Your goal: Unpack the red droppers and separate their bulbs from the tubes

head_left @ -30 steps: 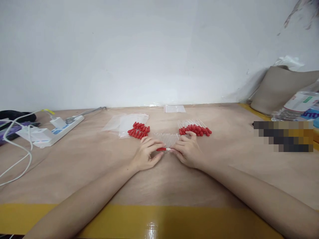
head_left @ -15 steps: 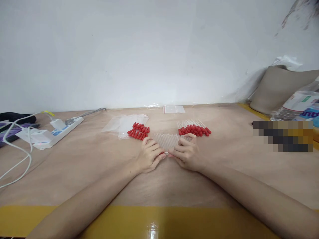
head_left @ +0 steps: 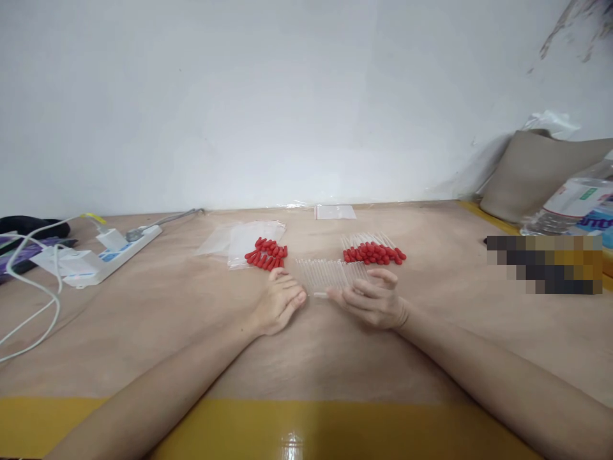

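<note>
A row of thin clear tubes (head_left: 330, 273) lies side by side on the table between my hands. My left hand (head_left: 281, 302) rests at the row's left end with its fingers curled and thumb pressed to them; whatever is in the pinch is hidden. My right hand (head_left: 371, 301) is at the row's lower right, its fingertips closed on the end of a short white stick (head_left: 320, 294) that points left. Just beyond my left hand is a pile of small red caps (head_left: 267, 253). Beyond my right hand lies a bundle of white sticks with red tips (head_left: 373, 252).
Flat clear plastic bags (head_left: 239, 246) lie under and beside the red caps. A small zip bag (head_left: 335, 212) is near the wall. A power strip (head_left: 119, 255) with white cables stands at left. At right are a grey-brown bag (head_left: 541, 172) and a plastic bottle (head_left: 575, 201).
My hands, which met at the front of the tubes, have drawn apart. The left has shifted slightly left and the right slightly right, uncovering the white stick and more of the tubes.
</note>
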A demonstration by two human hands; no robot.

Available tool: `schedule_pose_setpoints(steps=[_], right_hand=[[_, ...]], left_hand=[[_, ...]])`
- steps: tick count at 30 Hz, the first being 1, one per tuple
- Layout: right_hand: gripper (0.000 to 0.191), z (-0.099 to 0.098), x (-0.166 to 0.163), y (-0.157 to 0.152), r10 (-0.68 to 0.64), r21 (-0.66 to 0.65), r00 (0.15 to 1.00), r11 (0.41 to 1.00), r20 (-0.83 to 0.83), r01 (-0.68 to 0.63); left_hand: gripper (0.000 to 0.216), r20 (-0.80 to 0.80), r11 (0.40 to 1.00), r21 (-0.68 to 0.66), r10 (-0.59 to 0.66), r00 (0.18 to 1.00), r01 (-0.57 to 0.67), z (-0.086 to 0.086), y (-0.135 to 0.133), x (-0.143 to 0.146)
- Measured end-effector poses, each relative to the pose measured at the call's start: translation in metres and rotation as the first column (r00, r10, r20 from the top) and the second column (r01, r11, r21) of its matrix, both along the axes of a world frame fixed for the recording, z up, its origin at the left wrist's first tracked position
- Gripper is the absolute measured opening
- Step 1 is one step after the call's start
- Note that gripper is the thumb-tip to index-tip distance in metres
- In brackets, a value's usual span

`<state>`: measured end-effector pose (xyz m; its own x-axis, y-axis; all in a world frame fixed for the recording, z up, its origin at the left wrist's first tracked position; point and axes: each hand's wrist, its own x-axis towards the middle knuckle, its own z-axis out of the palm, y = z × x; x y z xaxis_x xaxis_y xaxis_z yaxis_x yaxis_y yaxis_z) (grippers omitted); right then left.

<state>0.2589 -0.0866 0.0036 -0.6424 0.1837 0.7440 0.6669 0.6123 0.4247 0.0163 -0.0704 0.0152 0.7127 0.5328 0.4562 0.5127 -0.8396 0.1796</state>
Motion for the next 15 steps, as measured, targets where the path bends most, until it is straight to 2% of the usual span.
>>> schedule_pose_setpoints(steps=[3, 5, 7, 11, 15], right_hand=[[0.019, 0.003, 0.005, 0.007, -0.182, -0.169, 0.971, 0.973, -0.154, 0.155], [0.02, 0.002, 0.005, 0.012, -0.311, -0.259, 0.919, 0.933, -0.241, 0.248], [0.023, 0.001, 0.003, 0.015, -0.399, -0.293, 0.877, 0.901, -0.266, 0.321], [0.021, -0.003, 0.001, 0.017, -0.502, -0.333, 0.839, 0.844, -0.211, 0.421], [0.018, -0.006, 0.001, 0.016, -0.535, -0.367, 0.828, 0.814, -0.168, 0.451]], left_hand=[[0.033, 0.148, 0.985, -0.026, 0.171, 0.974, -0.169, 0.002, 0.009, -0.014], [0.03, 0.286, 0.954, -0.084, 0.298, 0.91, -0.287, 0.006, 0.017, -0.023], [0.028, 0.38, 0.918, -0.165, 0.396, 0.836, -0.359, 0.01, 0.027, -0.032], [0.032, 0.375, 0.825, -0.214, 0.564, 0.736, -0.523, 0.014, 0.051, -0.054], [0.032, 0.359, 0.724, -0.196, 0.68, 0.639, -0.661, 0.007, 0.071, -0.075]])
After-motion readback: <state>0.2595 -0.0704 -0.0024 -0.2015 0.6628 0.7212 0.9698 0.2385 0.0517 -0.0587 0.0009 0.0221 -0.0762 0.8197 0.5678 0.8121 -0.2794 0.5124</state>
